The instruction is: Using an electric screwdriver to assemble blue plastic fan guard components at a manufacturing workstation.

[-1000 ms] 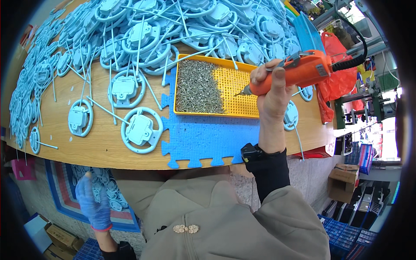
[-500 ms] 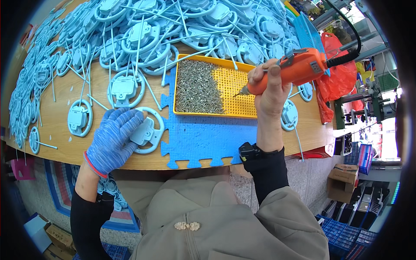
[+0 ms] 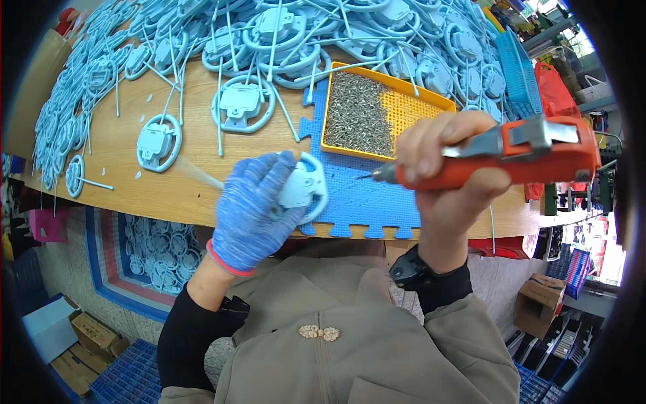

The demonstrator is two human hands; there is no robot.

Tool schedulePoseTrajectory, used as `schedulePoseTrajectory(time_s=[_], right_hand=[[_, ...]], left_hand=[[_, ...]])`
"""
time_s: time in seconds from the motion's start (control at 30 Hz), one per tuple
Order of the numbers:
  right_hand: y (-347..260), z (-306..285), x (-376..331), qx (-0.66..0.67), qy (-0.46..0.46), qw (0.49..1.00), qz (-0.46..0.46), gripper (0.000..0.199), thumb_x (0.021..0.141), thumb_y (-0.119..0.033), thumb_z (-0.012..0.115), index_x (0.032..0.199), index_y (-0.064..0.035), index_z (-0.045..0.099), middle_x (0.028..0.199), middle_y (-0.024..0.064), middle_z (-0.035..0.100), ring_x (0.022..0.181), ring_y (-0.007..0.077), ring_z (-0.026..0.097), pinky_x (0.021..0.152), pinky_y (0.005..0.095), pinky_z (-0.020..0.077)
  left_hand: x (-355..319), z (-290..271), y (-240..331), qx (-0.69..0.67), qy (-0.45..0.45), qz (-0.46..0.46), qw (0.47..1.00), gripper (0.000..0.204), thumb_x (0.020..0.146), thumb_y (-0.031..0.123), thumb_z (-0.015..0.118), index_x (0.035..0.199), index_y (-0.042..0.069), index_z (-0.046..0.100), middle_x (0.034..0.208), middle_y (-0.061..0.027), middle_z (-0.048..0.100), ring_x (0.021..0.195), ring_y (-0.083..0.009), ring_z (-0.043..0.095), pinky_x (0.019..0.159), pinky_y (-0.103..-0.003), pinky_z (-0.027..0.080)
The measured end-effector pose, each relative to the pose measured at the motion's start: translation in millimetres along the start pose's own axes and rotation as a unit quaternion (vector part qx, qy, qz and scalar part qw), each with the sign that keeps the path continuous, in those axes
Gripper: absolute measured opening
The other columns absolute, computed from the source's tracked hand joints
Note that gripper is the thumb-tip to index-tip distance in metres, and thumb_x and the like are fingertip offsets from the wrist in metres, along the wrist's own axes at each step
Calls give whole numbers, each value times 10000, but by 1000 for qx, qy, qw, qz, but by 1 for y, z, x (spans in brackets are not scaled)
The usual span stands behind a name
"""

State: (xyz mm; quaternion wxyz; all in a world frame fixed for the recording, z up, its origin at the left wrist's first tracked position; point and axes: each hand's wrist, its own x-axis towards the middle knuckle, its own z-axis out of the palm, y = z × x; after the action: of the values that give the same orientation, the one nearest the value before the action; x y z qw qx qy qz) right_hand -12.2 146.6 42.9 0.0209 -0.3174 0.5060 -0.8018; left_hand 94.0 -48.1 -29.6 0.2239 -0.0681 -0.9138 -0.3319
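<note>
My left hand (image 3: 254, 205), in a blue knitted glove with a red cuff, is closed on a light-blue plastic ring part (image 3: 303, 188) with a box-shaped middle. The part lies at the left edge of a blue foam mat (image 3: 350, 202); a blurred stem sticks out left of the glove. My bare right hand (image 3: 451, 158) is wrapped round an orange electric screwdriver (image 3: 498, 155). Its bit points left over the mat, a short gap from the part. Behind it stands a yellow tray (image 3: 420, 94) with many small metal screws (image 3: 356, 111) in its left half.
A large heap of similar light-blue parts (image 3: 276, 30) covers the far table, with a few lying singly (image 3: 159, 143) at the left. A blue basket (image 3: 518, 74) and a red bag (image 3: 555, 91) stand far right. Below the left table edge, a blue-rimmed container (image 3: 111, 269) holds more parts.
My head view has shifted. The left hand has brought the ring part right, onto the mat's edge. The screwdriver has come away from the tray, nearer and leftward, its bit now toward the part.
</note>
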Motion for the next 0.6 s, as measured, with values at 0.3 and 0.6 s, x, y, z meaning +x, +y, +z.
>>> schedulePoseTrajectory(time_s=[0.3, 0.6], right_hand=[[23, 35, -7, 116, -28, 992, 40, 412, 771, -233, 766, 979, 10, 506, 690, 61, 526, 609, 143, 521, 540, 271, 417], [44, 36, -3, 70, -25, 995, 71, 303, 785, -132, 725, 953, -15, 500, 754, 52, 542, 632, 101, 513, 559, 245, 422]], left_hand=[[3, 8, 8, -3, -25, -12, 1000, 748, 631, 142, 804, 1304, 44, 491, 1050, -149, 600, 949, -347, 563, 815, -415, 460], [5, 13, 0, 27, -13, 36, 999, 754, 646, 227, 814, 1290, 9, 485, 1064, -164, 586, 957, -361, 554, 833, -431, 440]])
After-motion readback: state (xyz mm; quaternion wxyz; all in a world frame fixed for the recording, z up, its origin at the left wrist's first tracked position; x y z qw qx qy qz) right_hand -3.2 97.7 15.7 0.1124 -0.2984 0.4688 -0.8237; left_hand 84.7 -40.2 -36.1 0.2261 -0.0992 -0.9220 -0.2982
